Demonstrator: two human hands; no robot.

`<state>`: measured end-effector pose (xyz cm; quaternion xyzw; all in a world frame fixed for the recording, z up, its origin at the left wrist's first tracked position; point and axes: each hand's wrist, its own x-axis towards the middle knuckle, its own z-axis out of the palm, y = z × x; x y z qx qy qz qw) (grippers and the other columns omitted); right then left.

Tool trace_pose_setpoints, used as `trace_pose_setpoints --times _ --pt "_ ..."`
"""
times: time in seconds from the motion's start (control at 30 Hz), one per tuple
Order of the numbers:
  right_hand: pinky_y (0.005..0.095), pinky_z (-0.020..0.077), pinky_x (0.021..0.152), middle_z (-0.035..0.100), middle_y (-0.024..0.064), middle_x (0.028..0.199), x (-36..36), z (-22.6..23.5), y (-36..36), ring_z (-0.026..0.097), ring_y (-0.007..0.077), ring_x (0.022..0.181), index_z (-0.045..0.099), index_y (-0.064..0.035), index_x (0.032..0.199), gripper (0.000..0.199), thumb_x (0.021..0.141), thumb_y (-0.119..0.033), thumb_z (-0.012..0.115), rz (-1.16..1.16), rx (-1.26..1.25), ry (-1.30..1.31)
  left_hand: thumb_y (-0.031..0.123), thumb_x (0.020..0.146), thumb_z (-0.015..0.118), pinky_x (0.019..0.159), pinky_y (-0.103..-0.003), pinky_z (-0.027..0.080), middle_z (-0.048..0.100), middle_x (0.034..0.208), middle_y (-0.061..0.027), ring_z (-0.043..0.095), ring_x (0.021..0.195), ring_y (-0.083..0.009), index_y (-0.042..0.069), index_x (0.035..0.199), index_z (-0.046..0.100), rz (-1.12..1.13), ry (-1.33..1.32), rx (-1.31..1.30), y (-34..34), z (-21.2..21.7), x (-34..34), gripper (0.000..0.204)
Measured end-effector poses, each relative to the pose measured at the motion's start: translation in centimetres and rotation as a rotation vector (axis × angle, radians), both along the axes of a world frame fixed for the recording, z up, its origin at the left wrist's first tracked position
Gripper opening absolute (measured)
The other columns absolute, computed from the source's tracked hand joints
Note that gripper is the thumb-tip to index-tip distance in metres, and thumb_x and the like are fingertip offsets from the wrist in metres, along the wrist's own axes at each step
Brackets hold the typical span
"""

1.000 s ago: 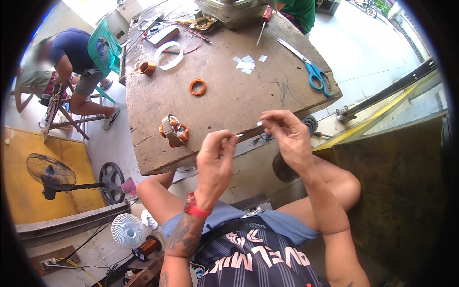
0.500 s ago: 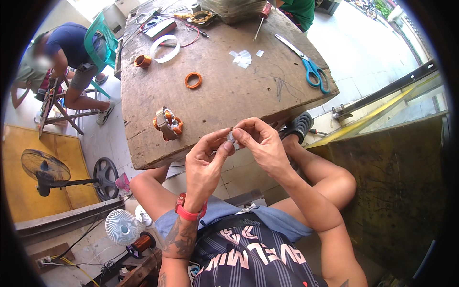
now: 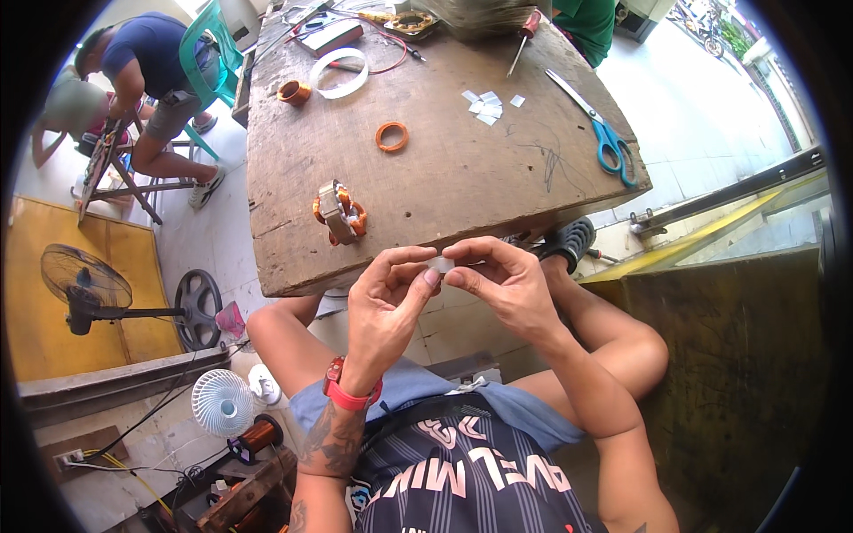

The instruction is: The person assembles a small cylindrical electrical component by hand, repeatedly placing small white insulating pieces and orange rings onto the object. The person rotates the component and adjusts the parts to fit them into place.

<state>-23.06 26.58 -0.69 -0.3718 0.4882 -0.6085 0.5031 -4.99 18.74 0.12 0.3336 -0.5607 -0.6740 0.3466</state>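
Note:
Between my two hands, just off the near edge of the wooden table (image 3: 498, 191), is a small whitish piece of film or paper (image 3: 441, 265). My left hand (image 3: 386, 298) pinches one end between thumb and fingers, and my right hand (image 3: 502, 280) pinches the other. The fingertips cover part of it. Nearest on the tabletop stands a motor stator (image 3: 339, 213) with copper windings. Beyond it lie a flat copper wire coil (image 3: 391, 137) and several small whitish pieces (image 3: 485, 107) like the one I hold.
Blue-handled scissors (image 3: 609, 147) and a screwdriver (image 3: 526, 37) lie at the right. Farther left are a white ring of strip (image 3: 341, 75), another copper coil (image 3: 294, 92) and a meter with leads (image 3: 330, 39). Fans (image 3: 222, 401) stand at lower left. People sit beyond the table.
My right thumb and fingers have shifted to the piece's right end, so more of it shows between my hands. The whole view has moved slightly.

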Motion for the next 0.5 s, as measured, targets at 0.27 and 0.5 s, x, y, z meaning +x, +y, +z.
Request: trace_pose_setpoints --times 0.27,0.5 --pt "0.0325 0.063 0.092 0.078 0.0123 0.116 0.2 0.2 0.0 0.075 0.0199 0.104 0.077 0.001 0.12 0.029 0.092 0.002 0.082 -0.032 -0.178 0.411 0.003 0.103 0.073 0.09 -0.028 0.059 0.077 0.111 -0.011 0.073 0.099 -0.0135 -0.004 0.131 0.066 -0.05 -0.08 -0.042 0.0 0.6 1.6 0.03" --pt "0.0369 0.0615 0.082 0.078 0.011 0.107 0.5 0.7 -0.1 0.075 0.0275 0.095 0.077 -0.0032 0.113 0.027 0.087 0.0 0.083 -0.128 -0.432 0.813 0.001 0.1 0.075 0.087 -0.028 0.061 0.079 0.114 -0.0107 0.077 0.102 -0.0144 -0.004 0.123 0.072 -0.038 -0.137 -0.248 0.2 0.7 2.4 0.023"
